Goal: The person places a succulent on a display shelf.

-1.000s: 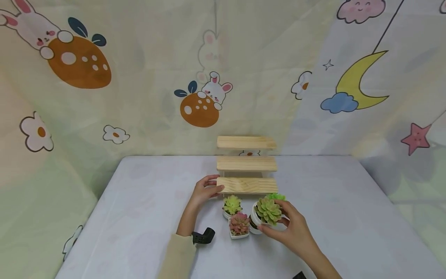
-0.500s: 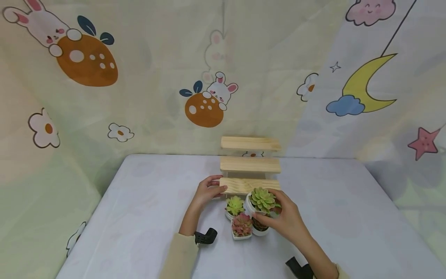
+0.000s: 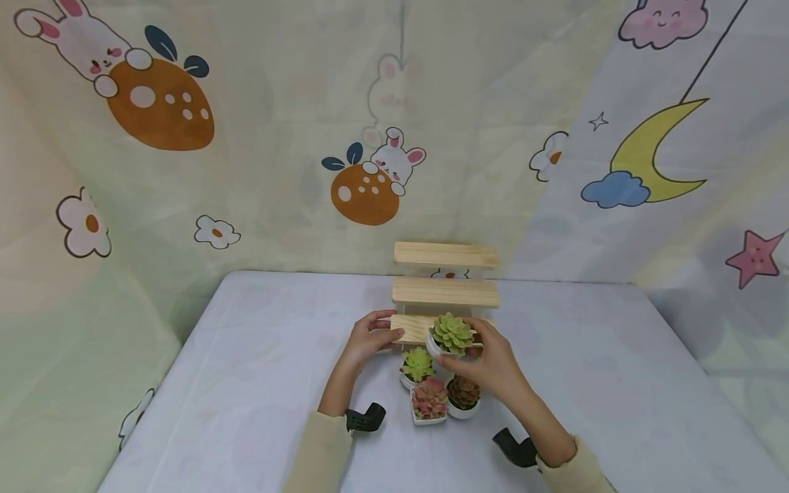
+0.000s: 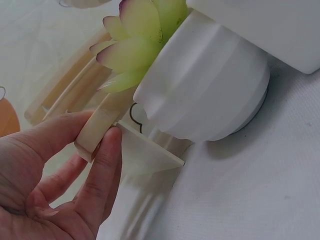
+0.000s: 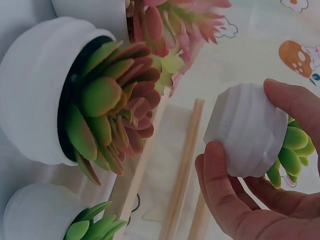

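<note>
Our right hand (image 3: 493,366) grips the green succulent pot (image 3: 451,335) over the bottom step, while our left hand (image 3: 365,340) pinches that wooden stand (image 3: 445,293) at its end.

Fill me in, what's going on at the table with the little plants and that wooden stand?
A person is working at a three-tier wooden stand on the table. The left hand pinches the left end of the lowest step. The right hand grips a green succulent in a white pot, holding it at that lowest step. Three other potted succulents sit on the table just in front of the stand: a yellow-green one, a pink one and a brownish one.
</note>
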Demonstrator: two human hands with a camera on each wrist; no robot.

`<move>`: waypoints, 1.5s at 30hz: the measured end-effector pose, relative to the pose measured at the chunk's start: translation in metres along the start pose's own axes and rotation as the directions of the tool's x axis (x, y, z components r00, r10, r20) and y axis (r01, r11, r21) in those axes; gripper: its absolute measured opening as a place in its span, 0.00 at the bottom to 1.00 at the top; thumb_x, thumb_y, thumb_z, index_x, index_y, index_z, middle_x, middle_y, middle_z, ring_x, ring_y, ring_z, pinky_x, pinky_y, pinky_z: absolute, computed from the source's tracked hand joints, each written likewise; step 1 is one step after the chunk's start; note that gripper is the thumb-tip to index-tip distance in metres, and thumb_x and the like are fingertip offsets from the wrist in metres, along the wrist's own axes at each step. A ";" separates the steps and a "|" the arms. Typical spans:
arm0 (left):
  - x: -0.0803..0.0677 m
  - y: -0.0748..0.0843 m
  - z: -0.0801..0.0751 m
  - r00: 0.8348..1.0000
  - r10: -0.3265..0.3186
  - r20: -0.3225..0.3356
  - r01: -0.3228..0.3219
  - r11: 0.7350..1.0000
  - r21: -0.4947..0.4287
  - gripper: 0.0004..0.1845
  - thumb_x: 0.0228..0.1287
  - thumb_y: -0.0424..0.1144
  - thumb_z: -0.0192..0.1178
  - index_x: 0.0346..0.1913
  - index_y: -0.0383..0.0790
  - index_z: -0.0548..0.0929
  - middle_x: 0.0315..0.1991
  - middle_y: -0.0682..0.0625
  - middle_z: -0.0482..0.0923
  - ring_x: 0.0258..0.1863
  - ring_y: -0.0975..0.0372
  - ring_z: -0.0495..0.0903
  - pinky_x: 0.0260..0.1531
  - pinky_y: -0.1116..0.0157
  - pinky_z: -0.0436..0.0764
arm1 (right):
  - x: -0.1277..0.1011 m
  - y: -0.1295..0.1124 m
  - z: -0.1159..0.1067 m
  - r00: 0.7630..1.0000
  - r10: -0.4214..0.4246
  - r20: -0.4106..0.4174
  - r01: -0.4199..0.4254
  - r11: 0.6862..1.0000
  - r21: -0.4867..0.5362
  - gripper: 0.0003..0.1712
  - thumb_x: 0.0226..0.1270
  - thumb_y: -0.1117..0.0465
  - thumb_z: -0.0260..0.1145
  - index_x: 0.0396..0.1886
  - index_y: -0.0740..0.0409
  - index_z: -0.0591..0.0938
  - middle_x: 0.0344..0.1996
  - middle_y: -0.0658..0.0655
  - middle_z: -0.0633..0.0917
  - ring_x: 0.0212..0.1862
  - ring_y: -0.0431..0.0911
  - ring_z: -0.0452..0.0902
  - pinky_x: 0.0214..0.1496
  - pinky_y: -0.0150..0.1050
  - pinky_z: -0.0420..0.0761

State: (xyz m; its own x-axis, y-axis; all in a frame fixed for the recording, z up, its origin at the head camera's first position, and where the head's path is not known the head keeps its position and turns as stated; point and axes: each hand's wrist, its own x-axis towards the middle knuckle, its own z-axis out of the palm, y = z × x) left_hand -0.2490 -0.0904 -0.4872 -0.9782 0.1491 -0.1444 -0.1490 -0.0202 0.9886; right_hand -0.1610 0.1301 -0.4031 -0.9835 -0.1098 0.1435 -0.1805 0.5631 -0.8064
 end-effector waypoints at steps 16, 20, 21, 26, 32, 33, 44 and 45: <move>0.000 0.000 0.001 1.000 -0.014 0.009 0.014 1.000 0.008 0.27 0.58 0.31 0.68 0.61 0.31 0.75 0.46 0.37 0.76 0.31 0.61 0.82 0.38 0.60 0.88 | 0.029 -0.001 0.006 0.999 0.010 0.046 -0.009 1.000 -0.025 0.40 0.53 0.58 0.78 0.63 0.67 0.71 0.55 0.67 0.77 0.47 0.57 0.81 0.45 0.45 0.86; 0.000 0.001 0.000 1.000 -0.011 0.008 0.011 1.000 0.009 0.27 0.58 0.30 0.68 0.61 0.30 0.75 0.46 0.37 0.76 0.32 0.61 0.82 0.39 0.59 0.88 | 0.035 -0.001 0.006 0.998 0.002 0.057 0.001 0.999 -0.048 0.41 0.52 0.57 0.78 0.62 0.70 0.71 0.53 0.69 0.78 0.45 0.57 0.82 0.43 0.45 0.87; 0.000 0.001 0.000 1.000 -0.008 0.009 0.008 1.000 0.007 0.27 0.59 0.30 0.68 0.61 0.30 0.75 0.46 0.37 0.76 0.31 0.61 0.82 0.39 0.58 0.88 | 0.037 -0.002 0.006 0.998 0.001 0.056 0.002 0.998 -0.055 0.41 0.52 0.57 0.79 0.62 0.70 0.72 0.53 0.69 0.78 0.45 0.57 0.82 0.42 0.45 0.87; 0.002 0.000 -0.001 1.000 -0.011 0.008 0.011 1.000 -0.004 0.27 0.58 0.30 0.68 0.61 0.31 0.75 0.45 0.38 0.76 0.32 0.61 0.82 0.39 0.59 0.88 | 0.044 -0.002 0.008 0.999 -0.015 0.052 0.019 0.996 -0.093 0.40 0.51 0.57 0.79 0.60 0.71 0.72 0.51 0.69 0.80 0.46 0.58 0.81 0.43 0.47 0.87; 0.002 0.000 -0.001 1.000 -0.016 0.000 0.016 1.000 -0.006 0.26 0.58 0.30 0.68 0.61 0.33 0.76 0.45 0.39 0.76 0.31 0.61 0.82 0.38 0.60 0.88 | 0.051 -0.001 0.013 0.998 -0.021 0.062 0.026 0.996 -0.088 0.39 0.50 0.59 0.80 0.58 0.71 0.74 0.49 0.68 0.81 0.45 0.57 0.81 0.42 0.47 0.86; 0.002 0.000 -0.001 1.000 -0.013 0.000 0.013 1.000 -0.005 0.26 0.58 0.30 0.68 0.61 0.32 0.76 0.45 0.38 0.76 0.31 0.61 0.82 0.38 0.59 0.88 | 0.052 -0.001 0.013 0.998 -0.025 0.064 0.030 0.996 -0.088 0.39 0.50 0.59 0.80 0.58 0.71 0.74 0.48 0.68 0.81 0.45 0.56 0.81 0.41 0.46 0.86; 0.000 0.002 0.000 1.000 -0.019 -0.002 0.019 1.000 -0.007 0.26 0.59 0.30 0.68 0.61 0.32 0.76 0.45 0.38 0.76 0.30 0.61 0.82 0.38 0.60 0.88 | 0.058 0.000 0.017 0.997 -0.023 0.080 0.034 0.990 -0.138 0.39 0.49 0.57 0.80 0.57 0.71 0.75 0.49 0.67 0.81 0.43 0.53 0.79 0.41 0.46 0.84; 0.000 0.001 0.000 1.000 -0.015 0.002 0.015 1.000 -0.003 0.27 0.59 0.30 0.68 0.61 0.32 0.75 0.45 0.38 0.76 0.31 0.61 0.82 0.38 0.60 0.88 | 0.059 0.000 0.017 0.997 -0.019 0.081 0.030 0.989 -0.144 0.39 0.49 0.57 0.80 0.58 0.71 0.75 0.49 0.67 0.81 0.43 0.53 0.79 0.41 0.45 0.84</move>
State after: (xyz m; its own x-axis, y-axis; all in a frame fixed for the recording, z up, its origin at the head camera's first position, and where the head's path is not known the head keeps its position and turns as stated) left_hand -0.2493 -0.0901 -0.4859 -0.9756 0.1509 -0.1595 -0.1645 -0.0208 0.9862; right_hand -0.2186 0.1098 -0.4049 -0.9762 -0.1859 0.1118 -0.2093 0.6715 -0.7108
